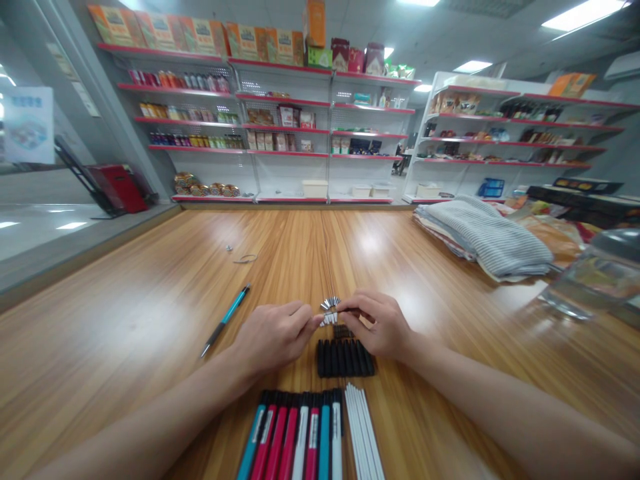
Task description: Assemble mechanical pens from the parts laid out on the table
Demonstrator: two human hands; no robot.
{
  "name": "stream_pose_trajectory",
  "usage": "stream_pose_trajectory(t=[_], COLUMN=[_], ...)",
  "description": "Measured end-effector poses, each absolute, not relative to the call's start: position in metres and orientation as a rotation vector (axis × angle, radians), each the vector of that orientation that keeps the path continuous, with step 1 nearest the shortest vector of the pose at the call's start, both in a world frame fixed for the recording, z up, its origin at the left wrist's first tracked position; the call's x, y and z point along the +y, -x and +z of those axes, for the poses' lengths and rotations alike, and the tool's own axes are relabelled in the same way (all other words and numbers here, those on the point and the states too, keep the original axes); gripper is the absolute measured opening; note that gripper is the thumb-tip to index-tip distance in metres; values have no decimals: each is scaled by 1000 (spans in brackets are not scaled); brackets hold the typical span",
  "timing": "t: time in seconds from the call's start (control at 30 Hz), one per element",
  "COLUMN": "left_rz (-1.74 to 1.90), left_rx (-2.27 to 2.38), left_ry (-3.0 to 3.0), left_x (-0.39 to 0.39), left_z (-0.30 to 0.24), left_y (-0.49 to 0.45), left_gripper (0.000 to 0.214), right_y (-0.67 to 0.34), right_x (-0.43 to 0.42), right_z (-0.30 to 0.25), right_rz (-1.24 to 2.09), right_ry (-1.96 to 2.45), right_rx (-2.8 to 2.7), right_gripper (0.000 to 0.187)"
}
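Note:
My left hand (280,333) is closed, its thumb and forefinger pinched at the left edge of the small pen parts; what they hold, if anything, is too small to make out. Opposite it, my right hand (383,323) pinches something small and dark that I cannot name. Between the fingertips lie several silver cone-shaped tips (330,303) in a fan. Small dark pieces (343,331) sit just below, partly hidden by my right fingers. Nearer to me is a row of black grip sleeves (345,358). Coloured pen barrels (293,433) and white refill tubes (363,433) line the front.
Left of my left hand lies a whole blue and black pen (226,320). Farther off are a small loop (245,259) and a tiny shiny piece (229,248). Folded striped cloth (493,233) and a clear container (595,273) stand at right. Stocked shelves (280,100) rise behind the table.

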State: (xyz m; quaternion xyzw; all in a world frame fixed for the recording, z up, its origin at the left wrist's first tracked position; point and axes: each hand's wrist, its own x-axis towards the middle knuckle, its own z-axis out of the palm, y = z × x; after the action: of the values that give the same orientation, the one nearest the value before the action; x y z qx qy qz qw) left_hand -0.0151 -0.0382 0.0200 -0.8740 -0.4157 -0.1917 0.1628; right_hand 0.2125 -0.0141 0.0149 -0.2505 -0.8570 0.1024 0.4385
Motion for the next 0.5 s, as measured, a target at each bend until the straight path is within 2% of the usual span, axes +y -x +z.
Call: stream_pose_trajectory(t=[0.1, 0.27, 0.5], left_rz=[-532, -464, -484], left_rx=[-1140, -1108, -1166], left_ry=[2512, 2562, 2548], left_x=[-40, -43, -39], left_z=[22, 25, 21], left_y=[14, 11, 15], left_gripper=[32, 33, 32], right_y=[-211, -210, -219], right_x=[-15, -15, -8], right_z=[14, 12, 13], right_rz=[257, 238, 310], right_ry=[554, 485, 612], right_rx=[-2182, -2212, -2119], right_gripper=[18, 12, 8])
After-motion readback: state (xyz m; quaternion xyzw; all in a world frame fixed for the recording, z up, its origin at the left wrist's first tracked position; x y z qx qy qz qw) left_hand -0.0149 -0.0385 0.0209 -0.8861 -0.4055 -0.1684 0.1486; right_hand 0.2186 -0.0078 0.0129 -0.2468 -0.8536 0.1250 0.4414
